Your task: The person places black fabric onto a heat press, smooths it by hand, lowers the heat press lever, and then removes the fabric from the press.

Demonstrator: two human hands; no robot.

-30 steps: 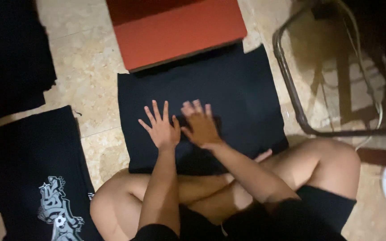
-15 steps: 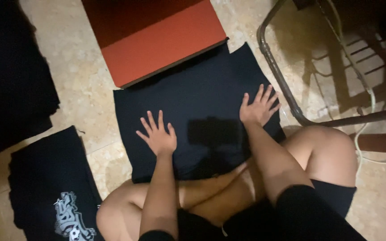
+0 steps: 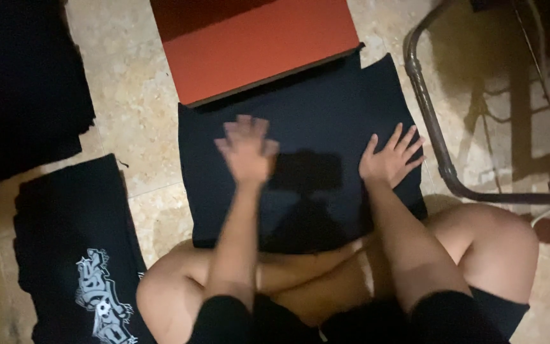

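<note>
Lying flat, dark folded shirt (image 3: 326, 127) (roughly square) under both hands (image 3: 247, 151).

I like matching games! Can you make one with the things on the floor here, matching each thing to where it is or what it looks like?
Things:
1. red board
2. dark folded garment
3. printed black shirt
4. metal chair frame

Matches:
A. under both hands
B. far right
C. has a white design, lower left
D. top, beyond the garment

Pairs: 1-D, 2-A, 3-C, 4-B. The left hand looks blurred; the right hand lies flat.
</note>
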